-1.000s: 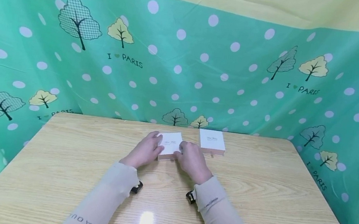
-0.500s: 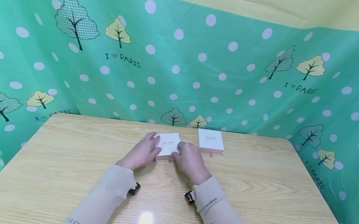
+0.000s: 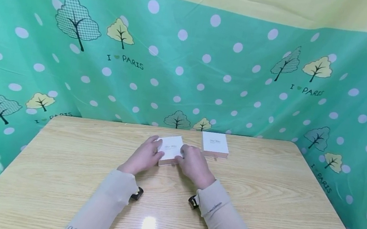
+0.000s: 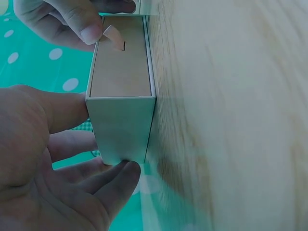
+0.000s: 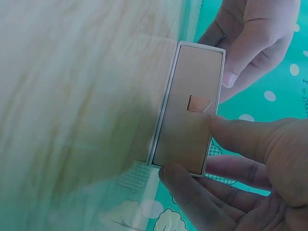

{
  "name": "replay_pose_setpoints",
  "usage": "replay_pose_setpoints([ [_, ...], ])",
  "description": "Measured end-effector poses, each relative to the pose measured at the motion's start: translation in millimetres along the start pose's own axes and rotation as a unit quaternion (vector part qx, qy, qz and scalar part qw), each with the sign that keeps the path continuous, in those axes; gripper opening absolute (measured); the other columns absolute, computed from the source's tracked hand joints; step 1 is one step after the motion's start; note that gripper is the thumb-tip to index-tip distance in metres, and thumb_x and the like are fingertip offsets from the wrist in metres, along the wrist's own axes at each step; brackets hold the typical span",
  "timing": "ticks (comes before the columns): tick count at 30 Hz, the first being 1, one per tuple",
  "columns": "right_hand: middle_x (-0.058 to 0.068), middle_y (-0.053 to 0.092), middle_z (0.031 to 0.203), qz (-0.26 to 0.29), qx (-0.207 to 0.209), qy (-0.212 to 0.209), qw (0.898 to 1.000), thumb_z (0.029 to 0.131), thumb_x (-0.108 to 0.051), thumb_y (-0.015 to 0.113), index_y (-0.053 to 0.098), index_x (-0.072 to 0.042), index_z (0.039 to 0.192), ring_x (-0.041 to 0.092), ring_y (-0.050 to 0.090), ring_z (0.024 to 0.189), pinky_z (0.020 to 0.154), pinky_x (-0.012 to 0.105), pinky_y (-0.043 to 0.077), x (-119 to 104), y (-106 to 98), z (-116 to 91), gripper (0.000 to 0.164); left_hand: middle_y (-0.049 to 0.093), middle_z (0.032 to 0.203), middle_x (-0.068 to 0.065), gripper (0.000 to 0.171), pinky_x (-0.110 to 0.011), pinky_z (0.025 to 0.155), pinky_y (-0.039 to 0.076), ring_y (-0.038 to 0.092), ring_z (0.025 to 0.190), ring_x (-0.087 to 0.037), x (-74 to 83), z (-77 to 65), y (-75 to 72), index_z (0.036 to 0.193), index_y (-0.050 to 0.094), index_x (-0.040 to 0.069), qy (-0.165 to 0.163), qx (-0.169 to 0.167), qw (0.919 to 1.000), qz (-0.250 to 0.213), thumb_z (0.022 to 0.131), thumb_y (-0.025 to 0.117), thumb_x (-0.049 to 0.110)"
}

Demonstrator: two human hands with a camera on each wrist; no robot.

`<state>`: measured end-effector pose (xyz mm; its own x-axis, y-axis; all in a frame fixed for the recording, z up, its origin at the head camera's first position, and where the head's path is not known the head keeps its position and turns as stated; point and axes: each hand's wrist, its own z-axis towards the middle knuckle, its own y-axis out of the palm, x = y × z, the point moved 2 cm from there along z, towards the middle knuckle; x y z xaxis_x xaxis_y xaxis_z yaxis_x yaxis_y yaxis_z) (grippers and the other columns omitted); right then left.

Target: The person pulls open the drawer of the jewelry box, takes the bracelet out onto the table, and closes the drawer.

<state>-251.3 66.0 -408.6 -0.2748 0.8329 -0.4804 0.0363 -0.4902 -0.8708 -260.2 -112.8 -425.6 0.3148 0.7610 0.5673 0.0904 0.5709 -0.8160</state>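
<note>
A small white drawer box (image 3: 170,147) with dark lettering on its lid lies flat on the table, slightly turned. Its pinkish drawer front (image 4: 120,74) faces the person and sits flush in the sleeve. From a slit in that front sticks a short ribbon tab (image 5: 198,104). My left hand (image 3: 144,155) holds the box by its left side, thumb at the top edge and fingers along the side wall. On the right side my right hand (image 3: 195,167) grips it, thumb on the top edge and a finger at the drawer front's corner. Neither hand holds the tab.
A second, matching white box (image 3: 215,142) stands close by on the right, near the back edge of the wooden table (image 3: 262,207). Behind the table hangs a green dotted curtain (image 3: 162,67).
The head view has shifted slightly. Both hands keep their hold on the box, which looks drawn very slightly toward the person; the drawer stays shut.
</note>
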Motion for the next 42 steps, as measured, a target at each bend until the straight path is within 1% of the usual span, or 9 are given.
replay_pose_setpoints([
  [7,0.002,0.058,0.073,0.001,-0.002,0.000,1.000,0.088,-0.018,0.069,0.066,-0.002,0.100,0.012,0.050,0.054,0.045,0.024,0.043,-1.0,0.6,-0.6,0.020,0.029,0.149,-0.026,0.052,-0.049,0.110,0.029,0.035,0.133,-0.041,0.7,-2.5,-1.1,0.138,0.043,-0.007,-0.014,-0.004,0.9999,-0.002,0.096,0.056,0.021],
  [10,0.003,0.060,0.076,0.003,-0.004,0.002,1.000,0.088,-0.018,0.069,0.065,-0.001,0.104,0.012,0.050,0.055,0.046,0.023,0.044,-1.8,0.7,-1.1,0.023,0.029,0.149,-0.025,0.053,-0.049,0.111,0.029,0.034,0.133,-0.041,0.6,-3.5,-1.2,0.139,0.042,-0.006,-0.021,-0.007,0.9997,-0.005,0.096,0.057,0.021],
  [14,0.006,0.063,0.081,0.006,-0.003,0.002,1.000,0.088,-0.019,0.069,0.065,-0.001,0.107,0.011,0.052,0.057,0.047,0.022,0.045,-2.6,1.4,-2.0,0.027,0.029,0.149,-0.025,0.053,-0.049,0.111,0.029,0.034,0.134,-0.041,-0.7,-4.6,-0.7,0.139,0.042,-0.006,-0.022,-0.005,0.9997,-0.005,0.096,0.057,0.021],
  [19,0.007,0.065,0.083,0.004,0.002,-0.008,1.000,0.087,-0.018,0.070,0.065,-0.001,0.106,0.011,0.052,0.059,0.049,0.021,0.045,-2.7,3.0,-2.3,0.026,0.029,0.149,-0.025,0.053,-0.049,0.110,0.029,0.034,0.133,-0.041,-0.8,-7.4,-1.6,0.139,0.042,-0.006,-0.022,-0.003,0.9997,-0.008,0.096,0.057,0.021],
  [28,0.003,0.060,0.076,0.012,0.001,-0.017,1.000,0.087,-0.018,0.070,0.065,-0.001,0.103,0.011,0.051,0.056,0.046,0.022,0.044,-3.6,4.3,-2.4,0.024,0.028,0.150,-0.024,0.055,-0.050,0.111,0.028,0.033,0.134,-0.042,0.6,-11.6,-5.4,0.141,0.040,-0.004,-0.033,-0.008,0.9994,-0.004,0.096,0.058,0.022],
  [36,0.006,0.064,0.084,0.014,0.000,-0.027,1.000,0.087,-0.016,0.070,0.065,0.000,0.105,0.011,0.053,0.060,0.050,0.021,0.046,-5.7,3.7,-2.9,0.025,0.026,0.152,-0.022,0.057,-0.051,0.111,0.028,0.032,0.134,-0.042,0.0,-14.7,-6.7,0.142,0.039,-0.002,-0.054,-0.012,0.9984,-0.013,0.095,0.058,0.025],
  [42,0.006,0.063,0.084,0.017,-0.007,-0.030,0.999,0.087,-0.015,0.069,0.065,0.000,0.105,0.011,0.053,0.061,0.052,0.021,0.047,-5.8,5.1,-3.0,0.024,0.027,0.150,-0.025,0.058,-0.052,0.110,0.029,0.034,0.133,-0.044,0.4,-16.6,-6.8,0.141,0.040,-0.004,-0.052,-0.009,0.9986,-0.007,0.095,0.060,0.024],
])
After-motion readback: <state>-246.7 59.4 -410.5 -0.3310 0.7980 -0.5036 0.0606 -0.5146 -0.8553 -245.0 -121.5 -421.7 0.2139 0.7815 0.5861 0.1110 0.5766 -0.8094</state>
